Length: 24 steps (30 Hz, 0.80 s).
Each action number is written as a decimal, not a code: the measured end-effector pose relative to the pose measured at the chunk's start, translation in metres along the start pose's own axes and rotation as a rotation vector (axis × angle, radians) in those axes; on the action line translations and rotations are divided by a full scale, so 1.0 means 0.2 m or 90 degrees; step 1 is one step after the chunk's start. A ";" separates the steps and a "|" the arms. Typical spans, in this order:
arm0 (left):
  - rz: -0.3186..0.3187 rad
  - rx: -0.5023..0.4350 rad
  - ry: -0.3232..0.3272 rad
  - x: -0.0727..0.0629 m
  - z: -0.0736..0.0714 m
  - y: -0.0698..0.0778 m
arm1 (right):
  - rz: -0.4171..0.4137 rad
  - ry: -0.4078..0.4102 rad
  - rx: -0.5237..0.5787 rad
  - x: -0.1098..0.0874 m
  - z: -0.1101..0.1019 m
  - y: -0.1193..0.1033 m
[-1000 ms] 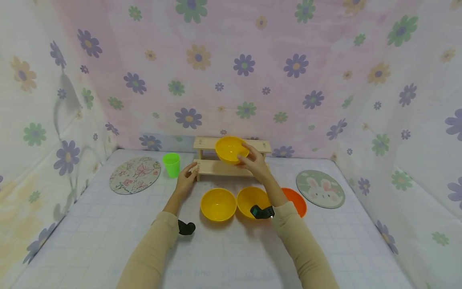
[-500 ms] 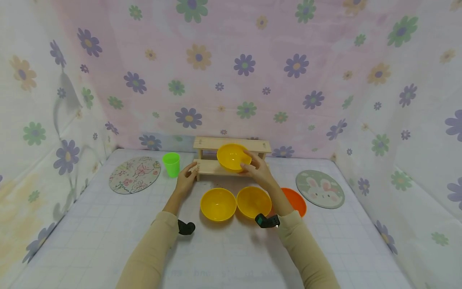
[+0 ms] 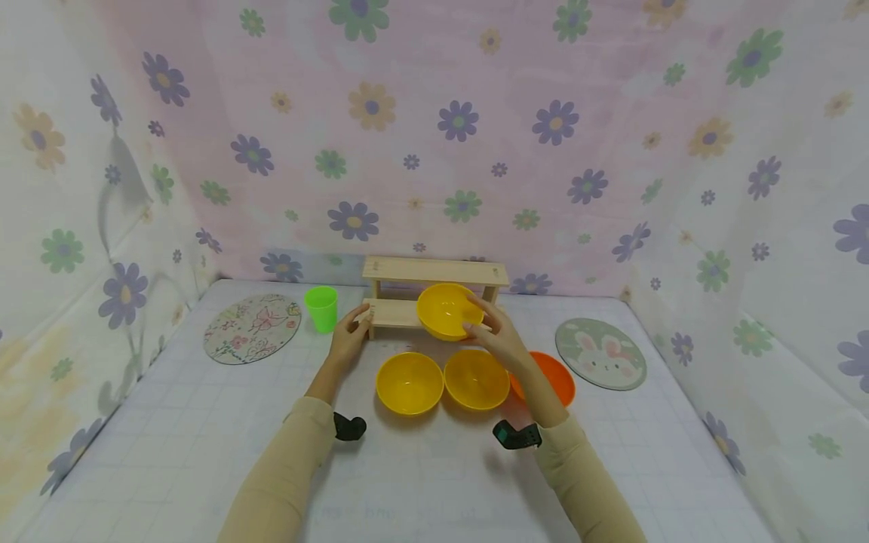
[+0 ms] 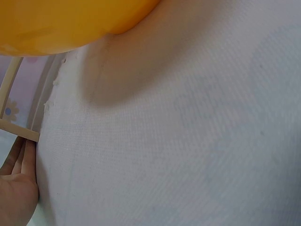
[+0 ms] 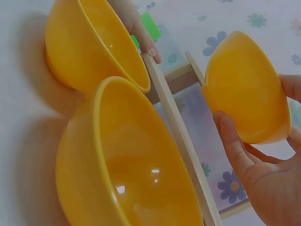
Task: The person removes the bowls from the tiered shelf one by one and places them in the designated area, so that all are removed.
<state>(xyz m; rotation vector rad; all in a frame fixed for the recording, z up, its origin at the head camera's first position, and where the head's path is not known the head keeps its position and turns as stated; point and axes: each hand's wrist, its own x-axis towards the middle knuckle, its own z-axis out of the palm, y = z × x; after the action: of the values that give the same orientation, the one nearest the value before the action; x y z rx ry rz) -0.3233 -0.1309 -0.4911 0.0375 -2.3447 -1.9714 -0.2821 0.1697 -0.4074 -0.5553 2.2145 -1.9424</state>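
My right hand point(image 3: 498, 332) pinches a yellow bowl point(image 3: 443, 311) by its right side, thumb near the front and fingers at the rim. In the head view this bowl overlaps the lower step of a two-step wooden rack point(image 3: 434, 269). The right wrist view shows the held bowl point(image 5: 244, 89) tilted, apart from two other yellow bowls. My left hand point(image 3: 348, 337) touches the left end of the rack's lower step. Seen from the left wrist, that hand point(image 4: 19, 188) has fairly straight fingers against the wood.
Two yellow bowls point(image 3: 409, 383) point(image 3: 477, 379) stand side by side before the rack, with an orange bowl point(image 3: 553, 377) to their right, partly behind my right forearm. A green cup point(image 3: 322, 309) and a flowered round mat point(image 3: 253, 329) lie left; a rabbit mat point(image 3: 600, 354) lies right.
My right hand has brought the yellow bowl down and slightly right, from before the upper step to before the lower one. The left hand has stayed at the rack's end.
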 end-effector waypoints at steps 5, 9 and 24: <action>0.003 -0.002 -0.003 0.00 0.00 0.00 | 0.001 0.014 -0.004 -0.06 -0.05 0.04; 0.000 -0.015 -0.019 0.00 0.00 0.00 | 0.005 0.015 0.008 -0.11 -0.09 0.06; -0.002 -0.009 -0.016 -0.01 0.00 0.01 | 0.046 0.018 -0.054 -0.33 -0.27 0.10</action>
<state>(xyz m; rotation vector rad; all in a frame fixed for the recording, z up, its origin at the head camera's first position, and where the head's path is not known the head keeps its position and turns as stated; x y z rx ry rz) -0.3219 -0.1302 -0.4901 0.0156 -2.3471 -2.0029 -0.2429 0.2462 -0.4272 -0.4544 2.3095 -1.8387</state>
